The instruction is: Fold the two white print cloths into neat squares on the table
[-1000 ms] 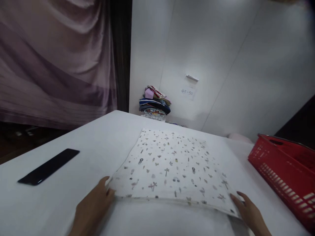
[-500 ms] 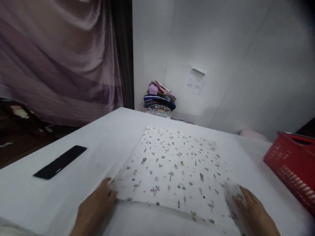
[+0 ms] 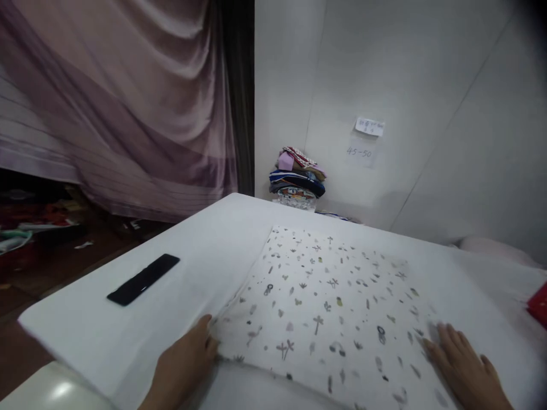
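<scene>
A white cloth printed with small dark figures [image 3: 333, 296] lies spread flat on the white table [image 3: 205, 239]. My left hand [image 3: 183, 367] is at the cloth's near left corner, thumb on top and fingers curled at its edge, pinching it. My right hand [image 3: 464, 370] lies flat on the cloth's near right part, fingers stretched out and pressing down.
A black phone [image 3: 143, 279] lies on the table's left side. A stack of folded clothes [image 3: 297, 179] sits against the white wall beyond the table, near a paper label [image 3: 361, 151]. A red basket's corner [image 3: 539, 304] shows at the right edge. A mauve curtain [image 3: 115, 102] hangs at left.
The view swung left, so the red basket slid almost out of sight. My right hand moved from the cloth's right corner edge onto its top and flattened. My left hand kept its corner.
</scene>
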A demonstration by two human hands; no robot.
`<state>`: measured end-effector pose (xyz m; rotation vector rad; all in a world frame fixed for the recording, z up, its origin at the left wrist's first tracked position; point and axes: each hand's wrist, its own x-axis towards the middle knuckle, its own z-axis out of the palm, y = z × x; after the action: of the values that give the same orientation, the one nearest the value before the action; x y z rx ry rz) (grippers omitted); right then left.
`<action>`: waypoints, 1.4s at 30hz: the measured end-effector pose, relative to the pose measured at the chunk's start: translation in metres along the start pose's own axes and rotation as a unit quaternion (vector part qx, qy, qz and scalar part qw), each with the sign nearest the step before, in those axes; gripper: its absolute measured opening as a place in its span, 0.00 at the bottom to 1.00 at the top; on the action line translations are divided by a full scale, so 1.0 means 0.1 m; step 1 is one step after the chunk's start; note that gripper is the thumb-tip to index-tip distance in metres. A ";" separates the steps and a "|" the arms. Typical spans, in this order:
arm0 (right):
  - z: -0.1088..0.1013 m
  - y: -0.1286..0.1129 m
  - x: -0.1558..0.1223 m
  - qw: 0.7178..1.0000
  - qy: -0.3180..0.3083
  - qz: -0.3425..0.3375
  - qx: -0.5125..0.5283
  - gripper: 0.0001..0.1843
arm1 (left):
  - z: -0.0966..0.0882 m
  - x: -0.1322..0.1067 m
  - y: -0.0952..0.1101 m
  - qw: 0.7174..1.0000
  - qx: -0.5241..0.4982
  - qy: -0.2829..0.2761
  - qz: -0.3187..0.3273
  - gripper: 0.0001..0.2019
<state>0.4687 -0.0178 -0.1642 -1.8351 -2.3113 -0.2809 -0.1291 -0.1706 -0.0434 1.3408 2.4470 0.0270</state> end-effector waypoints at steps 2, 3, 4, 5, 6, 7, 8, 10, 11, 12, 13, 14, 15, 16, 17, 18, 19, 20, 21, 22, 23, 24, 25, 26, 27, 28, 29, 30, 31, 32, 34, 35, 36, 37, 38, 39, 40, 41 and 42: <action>-0.14 -0.23 0.18 1.000 0.001 -0.017 -0.013 0.28 | -0.05 0.07 0.00 0.999 0.032 0.006 0.037 0.25; -0.22 -0.39 0.31 1.000 -0.016 -0.025 -0.008 0.29 | -0.08 0.13 0.03 0.997 0.045 0.019 0.063 0.25; -0.30 -0.58 0.46 1.000 -0.028 -0.009 0.002 0.31 | -0.11 0.21 0.10 0.993 0.055 0.040 0.097 0.25; -0.38 -0.78 0.62 0.999 -0.036 0.011 0.016 0.33 | -0.13 0.30 0.21 0.986 0.061 0.068 0.142 0.26; -0.46 -0.98 0.78 0.998 -0.058 0.004 0.031 0.35 | -0.14 0.40 0.34 0.973 0.064 0.096 0.197 0.26; -0.51 -1.17 0.95 0.996 -0.080 -0.008 0.042 0.36 | -0.14 0.52 0.50 0.956 0.065 0.125 0.257 0.26; -0.55 -1.33 1.11 0.993 -0.102 -0.028 0.053 0.37 | -0.12 0.64 0.66 0.936 0.065 0.144 0.313 0.26; -0.58 -1.49 1.39 0.988 -0.127 -0.051 0.065 0.38 | -0.03 0.87 0.94 0.914 0.069 0.158 0.367 0.26; -0.56 -1.48 1.49 0.988 -0.137 -0.037 0.058 0.38 | 0.02 0.98 1.03 0.915 0.075 0.155 0.365 0.28; -0.53 -1.42 1.56 0.988 -0.146 -0.003 0.047 0.38 | 0.08 1.08 1.09 0.920 0.081 0.148 0.354 0.30; -0.48 -1.32 1.60 0.986 -0.156 0.038 0.037 0.39 | 0.14 1.16 1.11 0.926 0.084 0.141 0.340 0.32; -0.43 -1.19 1.61 0.983 -0.164 0.073 0.034 0.39 | 0.19 1.22 1.11 0.930 0.085 0.133 0.331 0.33; -0.37 -1.06 1.60 0.980 -0.168 0.096 0.035 0.39 | 0.24 1.26 1.08 0.932 0.083 0.130 0.328 0.33; -0.32 -0.94 1.58 0.979 -0.168 0.109 0.039 0.39 | 0.27 1.28 1.04 0.932 0.080 0.128 0.329 0.33; -0.28 -0.85 1.56 0.979 -0.164 0.110 0.045 0.39 | 0.29 1.30 1.00 0.932 0.079 0.125 0.332 0.33; -0.25 -0.78 1.54 0.980 -0.161 0.109 0.051 0.39 | 0.30 1.30 0.96 0.932 0.078 0.120 0.332 0.33; -0.24 -0.75 1.53 0.979 -0.162 0.112 0.057 0.39 | 0.29 1.30 0.94 0.934 0.078 0.111 0.330 0.33; -0.24 -0.74 1.55 0.978 -0.164 0.117 0.063 0.38 | 0.27 1.31 0.94 0.939 0.078 0.099 0.320 0.33; -0.25 -0.74 1.58 0.977 -0.165 0.118 0.067 0.38 | 0.24 1.32 0.95 0.943 0.077 0.086 0.311 0.32; -0.27 -0.76 1.64 0.977 -0.164 0.116 0.069 0.38 | 0.20 1.34 0.99 0.945 0.078 0.076 0.308 0.30; -0.29 -0.79 1.72 0.978 -0.162 0.111 0.068 0.38 | 0.15 1.38 1.06 0.945 0.079 0.073 0.308 0.28; -0.30 -0.81 1.81 0.980 -0.157 0.104 0.065 0.38 | 0.09 1.43 1.15 0.944 0.081 0.079 0.310 0.26; -0.32 -0.82 1.91 0.982 -0.153 0.097 0.061 0.38 | 0.04 1.50 1.26 0.939 0.085 0.092 0.322 0.25; -0.32 -0.82 2.01 0.983 -0.152 0.089 0.058 0.38 | -0.01 1.58 1.39 0.936 0.083 0.117 0.322 0.26; -0.31 -0.80 2.11 0.983 -0.153 0.085 0.056 0.38 | -0.04 1.68 1.53 0.932 0.081 0.139 0.325 0.28; -0.29 -0.77 2.20 0.983 -0.156 0.087 0.053 0.38 | -0.06 1.79 1.66 0.925 0.083 0.147 0.339 0.30; -0.26 -0.72 2.27 0.981 -0.159 0.095 0.050 0.37 | -0.07 1.91 1.77 0.922 0.085 0.151 0.346 0.31; -0.22 -0.65 2.32 0.979 -0.164 0.111 0.046 0.37 | -0.05 2.03 1.86 0.924 0.086 0.154 0.338 0.32; -0.17 -0.58 2.35 0.976 -0.167 0.132 0.043 0.37 | -0.02 2.13 1.92 0.930 0.086 0.146 0.326 0.33; -0.12 -0.50 2.37 0.973 -0.168 0.154 0.041 0.37 | 0.02 2.22 1.94 0.935 0.084 0.136 0.317 0.34; -0.03 -0.37 2.36 0.970 -0.157 0.180 0.041 0.36 | 0.10 2.34 1.93 0.939 0.080 0.121 0.311 0.36; 0.01 -0.32 2.35 0.971 -0.150 0.183 0.043 0.37 | 0.14 2.37 1.90 0.939 0.077 0.116 0.314 0.36; 0.03 -0.29 2.34 0.971 -0.146 0.182 0.046 0.37 | 0.16 2.38 1.87 0.939 0.075 0.113 0.317 0.36; 0.04 -0.27 2.34 0.972 -0.145 0.180 0.053 0.37 | 0.17 2.39 1.85 0.939 0.071 0.108 0.320 0.35; 0.03 -0.26 2.34 0.971 -0.147 0.181 0.062 0.36 | 0.16 2.40 1.84 0.940 0.065 0.100 0.320 0.34; 0.01 -0.25 2.35 0.969 -0.145 0.187 0.075 0.35 | 0.13 2.40 1.84 0.943 0.055 0.092 0.314 0.33; -0.02 -0.23 2.36 0.967 -0.139 0.196 0.089 0.33 | 0.09 2.41 1.86 0.947 0.041 0.090 0.306 0.32; -0.05 -0.21 2.37 0.964 -0.130 0.207 0.101 0.30 | 0.04 2.43 1.89 0.950 0.024 0.096 0.295 0.30; -0.09 -0.17 2.38 0.961 -0.119 0.223 0.110 0.27 | -0.01 2.46 1.93 0.953 0.004 0.111 0.280 0.29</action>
<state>0.3988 0.1998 -0.0956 -2.2938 -1.8836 0.2620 -0.0933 0.1381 -0.0789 2.0900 2.1416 0.3235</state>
